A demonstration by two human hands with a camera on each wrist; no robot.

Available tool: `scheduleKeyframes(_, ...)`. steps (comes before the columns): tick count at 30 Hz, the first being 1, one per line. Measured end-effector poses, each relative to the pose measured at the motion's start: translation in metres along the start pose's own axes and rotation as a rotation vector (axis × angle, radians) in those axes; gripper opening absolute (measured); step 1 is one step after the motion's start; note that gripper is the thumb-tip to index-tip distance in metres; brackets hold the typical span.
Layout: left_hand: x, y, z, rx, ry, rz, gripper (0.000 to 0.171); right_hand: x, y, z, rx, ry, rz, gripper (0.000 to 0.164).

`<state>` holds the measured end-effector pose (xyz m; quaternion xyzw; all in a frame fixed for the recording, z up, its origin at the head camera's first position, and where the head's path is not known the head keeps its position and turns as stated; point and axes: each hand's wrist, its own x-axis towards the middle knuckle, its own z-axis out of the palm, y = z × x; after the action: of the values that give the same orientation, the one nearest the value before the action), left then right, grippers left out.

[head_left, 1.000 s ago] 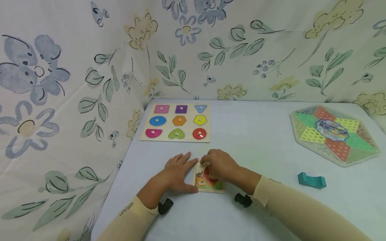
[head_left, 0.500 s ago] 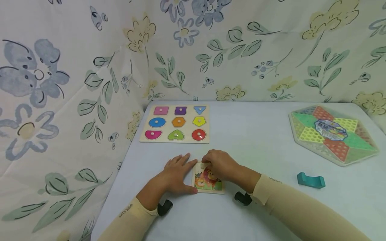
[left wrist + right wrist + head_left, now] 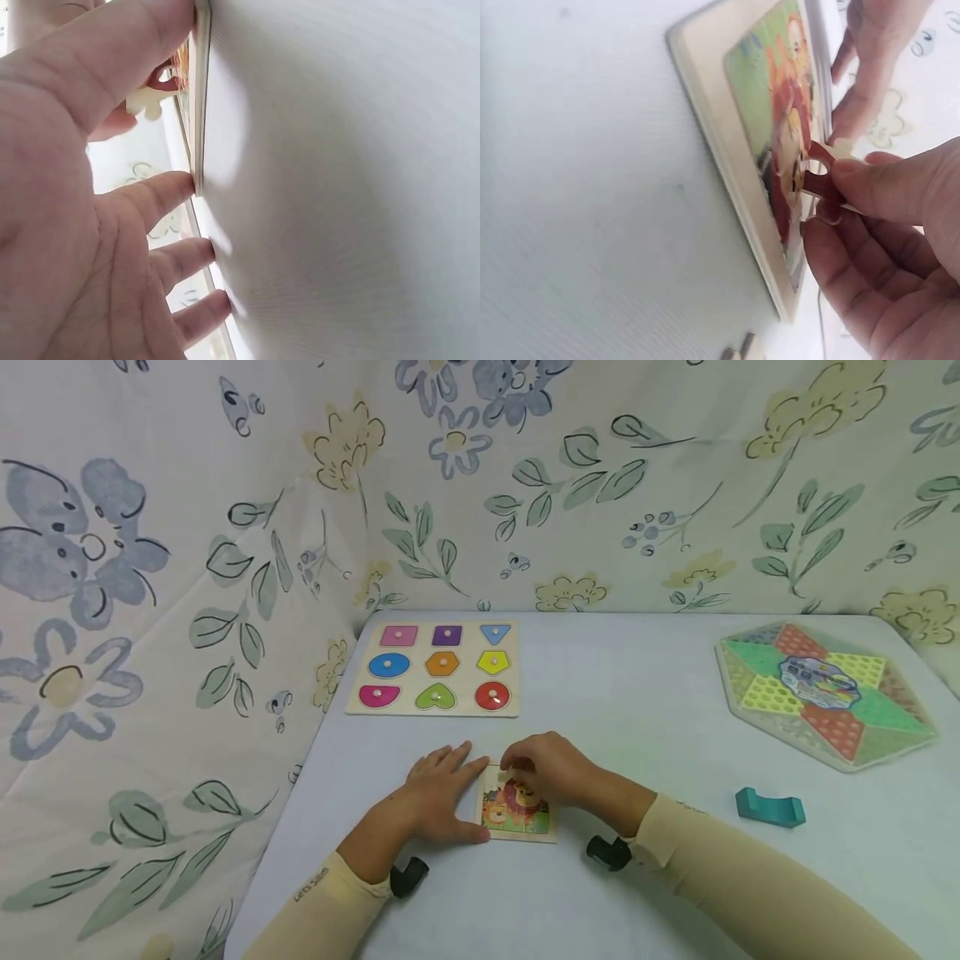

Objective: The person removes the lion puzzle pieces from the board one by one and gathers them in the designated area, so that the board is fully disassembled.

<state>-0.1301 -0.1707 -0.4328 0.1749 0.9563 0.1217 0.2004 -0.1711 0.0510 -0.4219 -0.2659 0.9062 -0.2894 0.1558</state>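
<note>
A small wooden jigsaw puzzle [image 3: 517, 821] with a lion picture lies on the table between both hands. My left hand [image 3: 437, 799] is spread at its left side, thumb and forefinger touching the frame's edge [image 3: 201, 112]. Over the upper right of the puzzle, my right hand [image 3: 558, 770] pinches a puzzle piece between thumb and fingers. In the right wrist view this dark red and cream puzzle piece [image 3: 821, 180] is tilted up against the picture. Part of the puzzle piece [image 3: 152, 103] also shows in the left wrist view. The right fingers hide the puzzle's upper right part in the head view.
A shape board [image 3: 465, 710] with coloured knobbed pieces lies behind the hands. Toward the right are a teal curved block [image 3: 770, 809] and a bagged star-patterned game board [image 3: 825, 693]. Small wooden pieces [image 3: 750, 347] show at the right wrist view's bottom edge.
My right hand has shifted slightly right, and more of the lion's face shows beneath it. The left hand keeps its place at the puzzle. The head view has drifted a little.
</note>
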Motion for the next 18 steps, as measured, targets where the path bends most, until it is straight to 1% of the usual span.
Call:
scheduleKeyframes(3, 0.001, 0.002, 0.000, 0.002, 0.001, 0.002, 0.099, 0.000, 0.002, 0.002, -0.007, 0.008, -0.002, 0.017)
scheduleKeyframes(5, 0.002, 0.004, 0.000, -0.002, 0.012, -0.008, 0.093, -0.001, 0.002, 0.003, -0.012, 0.016, 0.005, 0.018)
scheduleKeyframes(9, 0.008, 0.014, 0.003, -0.025, 0.087, -0.053, 0.073, -0.001, 0.005, 0.004, -0.025, 0.026, -0.002, 0.015)
scheduleKeyframes(12, 0.013, 0.023, 0.006, -0.022, 0.151, -0.087, 0.063, -0.001, 0.007, 0.004, -0.026, 0.028, -0.014, 0.013)
scheduleKeyframes(15, 0.016, 0.030, 0.008, 0.002, 0.174, -0.120, 0.061, -0.001, 0.009, 0.004, -0.005, 0.026, -0.024, 0.013)
scheduleKeyframes(18, 0.017, 0.034, 0.007, 0.020, 0.168, -0.142, 0.062, 0.000, 0.010, 0.002, 0.022, 0.029, -0.022, 0.013)
